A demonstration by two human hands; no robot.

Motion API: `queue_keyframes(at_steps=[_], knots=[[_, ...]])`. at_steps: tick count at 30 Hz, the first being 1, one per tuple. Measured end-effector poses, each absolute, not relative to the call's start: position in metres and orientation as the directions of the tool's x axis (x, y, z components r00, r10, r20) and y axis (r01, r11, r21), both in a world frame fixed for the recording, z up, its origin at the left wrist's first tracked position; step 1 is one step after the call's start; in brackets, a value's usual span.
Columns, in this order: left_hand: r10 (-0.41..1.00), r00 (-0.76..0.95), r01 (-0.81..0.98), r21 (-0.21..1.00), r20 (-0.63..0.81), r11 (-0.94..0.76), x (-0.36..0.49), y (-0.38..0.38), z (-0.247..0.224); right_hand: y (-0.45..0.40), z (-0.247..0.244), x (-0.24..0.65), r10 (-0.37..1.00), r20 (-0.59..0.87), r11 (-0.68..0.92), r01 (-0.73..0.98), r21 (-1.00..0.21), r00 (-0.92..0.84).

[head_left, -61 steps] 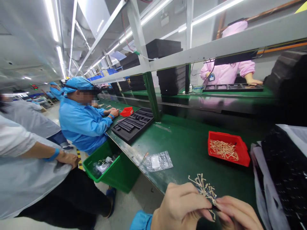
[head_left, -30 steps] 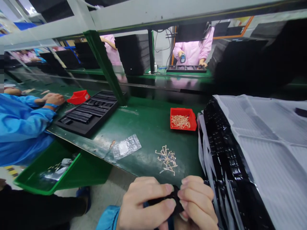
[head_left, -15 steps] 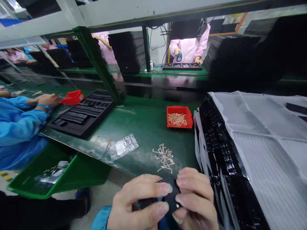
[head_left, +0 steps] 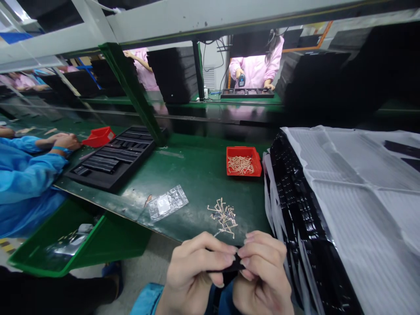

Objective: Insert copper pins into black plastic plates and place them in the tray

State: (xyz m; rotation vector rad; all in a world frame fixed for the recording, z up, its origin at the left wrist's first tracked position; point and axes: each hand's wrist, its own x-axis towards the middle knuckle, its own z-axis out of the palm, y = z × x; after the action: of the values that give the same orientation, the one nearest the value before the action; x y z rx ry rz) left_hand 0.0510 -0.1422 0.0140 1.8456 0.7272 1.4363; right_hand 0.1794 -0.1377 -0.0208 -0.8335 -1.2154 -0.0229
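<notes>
Between my two hands, just off the front edge of the bench, is a small flat black part (head_left: pixel 233 264), mostly covered by my fingers. My left hand (head_left: pixel 200 262) pinches its left side, and my right hand (head_left: pixel 264 262) grips the right side, the fingertips of both nearly meeting. What kind of part it is cannot be made out. Right beyond my fingers a loose pile of small beige flex-cable strips (head_left: pixel 223 215) lies on the green bench (head_left: pixel 197 175). More such strips fill a red bin (head_left: pixel 244 173) farther back.
A clear plastic bag (head_left: pixel 169 202) lies left of the pile. Stacked black trays with whitish sheets (head_left: pixel 354 183) rise at right. A black foam tray (head_left: pixel 111 162) is at left, near a co-worker's blue sleeve (head_left: pixel 29 170). Below the bench edge hangs a green bin (head_left: pixel 108 240).
The black part has been tipped from showing its broad face to nearly edge-on. My fingers have drawn closer together around it.
</notes>
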Motion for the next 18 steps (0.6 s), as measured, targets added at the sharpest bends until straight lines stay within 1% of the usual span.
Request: queue_keyframes(at_steps=[4,7,9,12,14,18], knots=[[0.774,0.262,0.006,0.801,0.577,-0.599,0.052,-0.141,0.010,-0.139,-0.025,0.180,0.343,0.831,0.704,0.465,-0.537,0.438],[0.728,0.296,-0.010,0.764,0.618,-0.645,0.050,-0.138,0.008,-0.135,-0.026,0.182,0.293,0.854,0.725,0.482,-0.492,0.430],[0.676,0.291,-0.005,0.707,0.677,-0.707,0.048,-0.136,0.010,-0.131,-0.024,0.183,0.298,0.858,0.749,0.455,-0.482,0.418],[0.585,0.283,0.011,0.607,0.760,-0.794,0.045,-0.132,0.016,-0.126,-0.018,0.183,0.333,0.826,0.770,0.374,-0.517,0.455],[0.558,0.323,0.024,0.583,0.764,-0.812,0.042,-0.131,0.021,-0.124,-0.014,0.181,0.330,0.817,0.785,0.344,-0.516,0.473],[0.550,0.382,0.042,0.580,0.743,-0.813,0.038,-0.132,0.024,-0.122,-0.010,0.177,0.310,0.815,0.802,0.327,-0.501,0.489]])
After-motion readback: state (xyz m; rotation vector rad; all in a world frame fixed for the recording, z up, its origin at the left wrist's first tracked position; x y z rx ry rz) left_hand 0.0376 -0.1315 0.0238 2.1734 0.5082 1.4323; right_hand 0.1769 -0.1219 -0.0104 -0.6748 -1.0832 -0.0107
